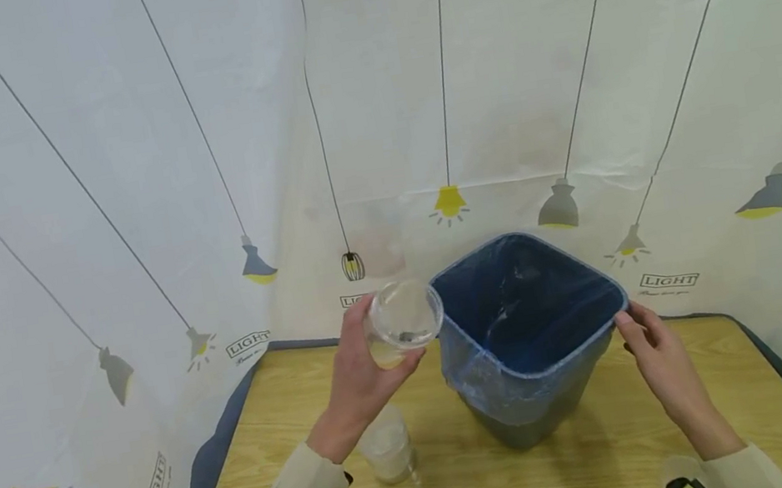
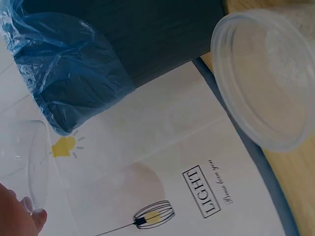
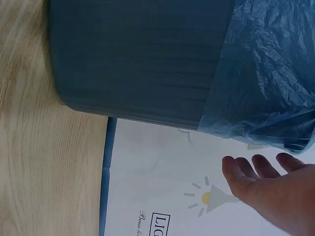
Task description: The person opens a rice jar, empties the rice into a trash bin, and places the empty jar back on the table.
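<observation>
L hand (image 1: 359, 373) grips a clear, round plastic cup (image 1: 408, 305), thumb + fingers curled round its side, near the L corner of a dark grey plastic bin (image 1: 525, 429) w/ blue film liner (image 1: 486, 375). R hand (image 1: 670, 371), fingers loosely bent, is at bin's R corner; pressure can't tell. 2nd translucent plastic cup (image 1: 389, 449) on light wood table (image 1: 289, 428). Step prob.: cup held up by bin mouth; next needs steady grip. Dark specks (image 1: 412, 336) at cup unclear; L fingers mostly cut off in L wrist cam.

Booth-like space: lamp-print sheets (image 1: 379, 111) around wood-look table (image 1: 278, 404)
</observation>
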The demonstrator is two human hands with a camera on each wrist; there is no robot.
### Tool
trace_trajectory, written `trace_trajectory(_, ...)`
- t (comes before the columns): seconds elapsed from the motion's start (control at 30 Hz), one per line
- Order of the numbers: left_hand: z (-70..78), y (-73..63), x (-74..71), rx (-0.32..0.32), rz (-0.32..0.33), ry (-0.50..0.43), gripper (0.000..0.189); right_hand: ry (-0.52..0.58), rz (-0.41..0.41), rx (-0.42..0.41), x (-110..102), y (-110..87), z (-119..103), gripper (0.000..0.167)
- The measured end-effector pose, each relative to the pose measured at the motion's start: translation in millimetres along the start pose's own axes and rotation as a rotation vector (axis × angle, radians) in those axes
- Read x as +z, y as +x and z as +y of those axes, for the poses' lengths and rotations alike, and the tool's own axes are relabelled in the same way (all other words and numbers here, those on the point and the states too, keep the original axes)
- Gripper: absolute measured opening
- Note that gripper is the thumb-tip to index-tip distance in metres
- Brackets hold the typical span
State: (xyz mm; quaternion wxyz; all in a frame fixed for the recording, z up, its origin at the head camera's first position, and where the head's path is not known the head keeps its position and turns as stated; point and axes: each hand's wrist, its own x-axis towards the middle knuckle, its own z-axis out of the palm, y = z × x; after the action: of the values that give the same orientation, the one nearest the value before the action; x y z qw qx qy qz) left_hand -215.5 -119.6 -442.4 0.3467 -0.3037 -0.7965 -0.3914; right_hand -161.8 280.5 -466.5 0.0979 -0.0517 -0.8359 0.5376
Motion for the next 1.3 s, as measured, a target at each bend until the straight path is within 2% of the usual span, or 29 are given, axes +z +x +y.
trace_trajectory(0.17,-6.6,-14.4,-6.2,-0.125,0.007,-0.047,0.101,0.011,-0.005,-0.001,-1.9,-2.7,3.6,0.068)
trace_trajectory(0.33,-14.5,-27.2,-10.8,-0.155,0.043,-0.064,0.1,0.072,0.002,-0.036,-3.4,-6.7,5.9,0.064)
trace_trajectory(0.47,-20.5,-36.8,-13.9,-0.179,0.066,-0.046,0.097,0.116,0.011,-0.057,-5.2,-10.2,9.7,0.061)
trace_trajectory(0.63,-23.4,-51.2,-21.3,-0.303,0.061,0.012,0.096,0.114,0.019,-0.067,-5.8,-13.0,15.7,0.06)
trace_trajectory(0.77,-27.7,-66.2,-27.0,-0.408,0.059,0.04,0.096,0.117,0.014,-0.052,-4.5,-13.3,18.8,0.061)
trace_trajectory(1.0,-43.5,-97.4,-33.3,-0.538,0.087,0.027,0.096,0.163,0.017,-0.028,-0.4,-15.9,25.7,0.062)
trace_trajectory(1.17,-57.6,-118.6,-37.1,-0.602,0.108,0.09,0.093,0.206,0.004,-0.009,2.6,-17.0,27.4,0.065)
trace_trajectory(1.3,-67.6,-132.0,-43.1,-0.655,0.132,0.103,0.094,0.229,-0.01,0.009,5.5,-18.0,29.8,0.066)
